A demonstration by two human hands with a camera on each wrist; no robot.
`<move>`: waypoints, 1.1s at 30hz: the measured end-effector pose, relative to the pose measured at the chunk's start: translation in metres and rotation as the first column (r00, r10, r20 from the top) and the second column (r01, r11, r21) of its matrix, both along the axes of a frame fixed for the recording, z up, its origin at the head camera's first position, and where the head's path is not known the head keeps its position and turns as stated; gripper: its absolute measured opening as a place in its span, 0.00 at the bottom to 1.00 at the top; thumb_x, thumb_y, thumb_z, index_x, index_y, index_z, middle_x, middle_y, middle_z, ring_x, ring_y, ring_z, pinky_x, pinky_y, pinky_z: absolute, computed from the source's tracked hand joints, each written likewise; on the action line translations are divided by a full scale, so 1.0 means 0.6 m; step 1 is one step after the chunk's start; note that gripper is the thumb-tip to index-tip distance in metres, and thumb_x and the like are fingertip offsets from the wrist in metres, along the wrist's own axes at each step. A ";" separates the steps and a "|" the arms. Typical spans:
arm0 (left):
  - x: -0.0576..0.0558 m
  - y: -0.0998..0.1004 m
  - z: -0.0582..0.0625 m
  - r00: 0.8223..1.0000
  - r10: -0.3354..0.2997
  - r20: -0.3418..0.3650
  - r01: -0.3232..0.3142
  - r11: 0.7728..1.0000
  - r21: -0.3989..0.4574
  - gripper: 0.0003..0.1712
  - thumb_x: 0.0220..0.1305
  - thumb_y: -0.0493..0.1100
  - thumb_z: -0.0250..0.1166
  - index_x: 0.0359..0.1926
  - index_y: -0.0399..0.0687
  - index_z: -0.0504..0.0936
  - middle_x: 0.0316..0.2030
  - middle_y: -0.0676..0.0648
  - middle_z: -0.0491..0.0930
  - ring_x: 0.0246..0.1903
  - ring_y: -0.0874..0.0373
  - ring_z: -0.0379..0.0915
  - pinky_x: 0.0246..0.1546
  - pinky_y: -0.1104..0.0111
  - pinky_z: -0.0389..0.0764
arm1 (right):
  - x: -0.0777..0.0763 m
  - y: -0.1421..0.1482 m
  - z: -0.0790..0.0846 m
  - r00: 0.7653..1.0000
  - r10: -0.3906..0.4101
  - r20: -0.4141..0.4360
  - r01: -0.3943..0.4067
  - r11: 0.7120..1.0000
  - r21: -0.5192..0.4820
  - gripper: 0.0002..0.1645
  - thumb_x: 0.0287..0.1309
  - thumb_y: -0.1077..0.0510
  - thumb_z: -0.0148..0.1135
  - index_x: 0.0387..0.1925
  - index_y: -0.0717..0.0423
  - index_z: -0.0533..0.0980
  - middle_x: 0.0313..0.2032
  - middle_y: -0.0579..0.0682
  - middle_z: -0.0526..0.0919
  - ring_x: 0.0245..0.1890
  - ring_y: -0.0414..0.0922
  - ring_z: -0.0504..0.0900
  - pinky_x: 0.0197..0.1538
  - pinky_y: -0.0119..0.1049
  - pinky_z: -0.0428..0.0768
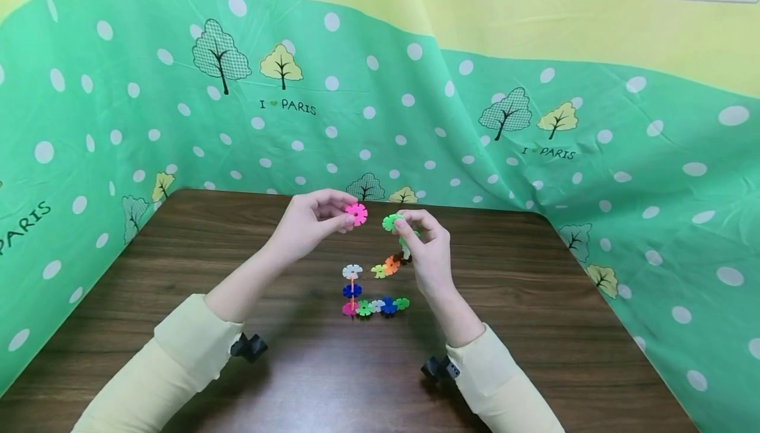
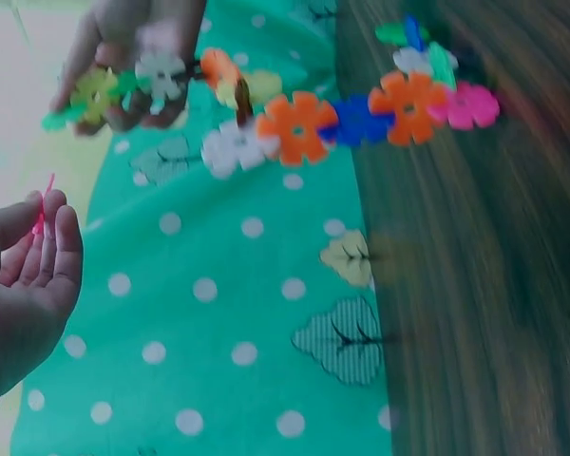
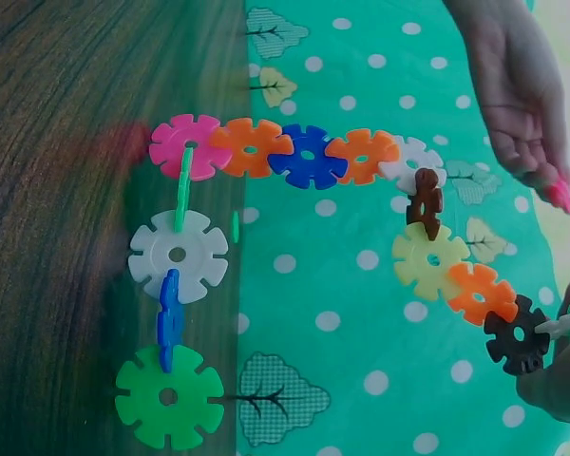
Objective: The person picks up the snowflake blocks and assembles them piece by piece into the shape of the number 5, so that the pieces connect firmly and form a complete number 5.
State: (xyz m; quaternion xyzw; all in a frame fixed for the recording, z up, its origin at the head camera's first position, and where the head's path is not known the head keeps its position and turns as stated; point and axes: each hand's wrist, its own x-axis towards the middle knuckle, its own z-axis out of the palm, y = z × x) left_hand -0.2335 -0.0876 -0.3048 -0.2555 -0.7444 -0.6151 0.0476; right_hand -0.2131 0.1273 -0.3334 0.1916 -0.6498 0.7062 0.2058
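Observation:
My left hand (image 1: 309, 222) pinches a pink notched disc (image 1: 357, 214) between thumb and fingers. In the left wrist view that disc is turned nearly edge-on. To its right, my right hand (image 1: 430, 248) grips a green notched disc (image 1: 390, 222) at the upper end of a chain of interlocking plastic flower discs. The chain runs down through a black disc (image 3: 517, 334), an orange disc (image 3: 481, 293) and a yellow one (image 3: 430, 260). Further along come a white disc (image 1: 352, 271), a blue one (image 1: 352, 290) and a pink one (image 1: 350, 309); the far end is a green disc (image 3: 169, 396). A gap separates the held pink disc from the chain.
A dark wood-grain table (image 1: 297, 367) lies beneath the hands. Green and yellow printed cloth (image 1: 368, 109) hangs around its back and sides. Small black cameras (image 1: 249, 347) sit on both wrists by the pale sleeves (image 1: 196, 334).

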 end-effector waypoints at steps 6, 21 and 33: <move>0.022 0.017 0.008 0.999 -0.014 0.046 0.012 0.999 0.046 0.17 0.56 0.38 0.69 0.49 0.44 0.81 0.32 0.44 0.85 0.31 0.52 0.83 0.36 0.62 0.83 | 0.000 0.000 -0.001 1.000 0.001 -0.007 -0.001 1.000 0.002 0.03 0.59 0.64 0.62 0.32 0.53 0.79 0.33 0.50 0.80 0.32 0.44 0.77 0.33 0.34 0.76; 0.037 0.037 0.007 0.998 0.007 0.057 -0.013 0.995 0.104 0.16 0.55 0.39 0.70 0.46 0.42 0.83 0.29 0.42 0.85 0.29 0.55 0.83 0.36 0.64 0.83 | 0.005 -0.004 0.004 0.999 0.024 -0.036 -0.024 1.000 0.002 0.02 0.59 0.66 0.61 0.32 0.58 0.78 0.34 0.47 0.81 0.33 0.43 0.75 0.33 0.31 0.74; 0.033 0.040 -0.006 0.997 0.035 -0.063 -0.025 0.987 0.157 0.12 0.51 0.39 0.72 0.39 0.41 0.87 0.31 0.44 0.86 0.28 0.54 0.83 0.35 0.64 0.83 | 0.009 -0.010 0.008 1.000 0.028 0.011 -0.027 0.997 -0.077 0.06 0.57 0.66 0.63 0.29 0.53 0.82 0.33 0.47 0.84 0.34 0.42 0.78 0.36 0.31 0.77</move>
